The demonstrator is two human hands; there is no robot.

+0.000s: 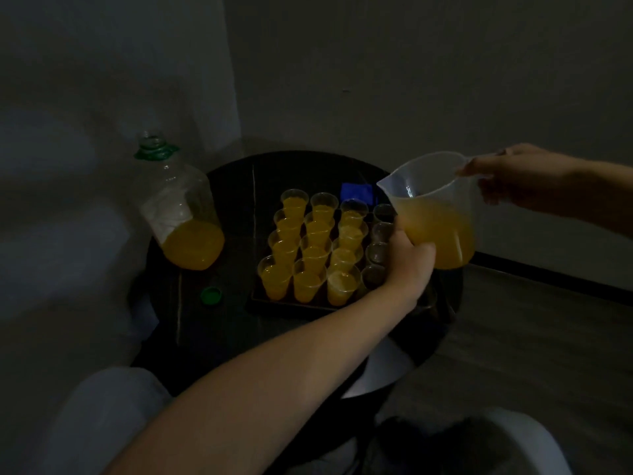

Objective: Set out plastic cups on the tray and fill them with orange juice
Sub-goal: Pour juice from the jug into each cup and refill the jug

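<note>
A dark tray (291, 305) on the round table holds several clear plastic cups. Three columns of cups (310, 248) are filled with orange juice. A fourth column on the right (378, 234) looks empty. My right hand (513, 176) grips the handle of a translucent measuring jug (433, 214) about half full of juice, held in the air over the tray's right side. My left hand (409, 260) reaches across the tray and cups the jug's lower left side from below.
A large plastic bottle (178, 214) with juice in its bottom stands uncapped at the table's left. Its green cap (210, 296) lies near the tray's front left corner. A blue object (356, 193) sits behind the cups. The dark round table (226, 186) stands against the walls.
</note>
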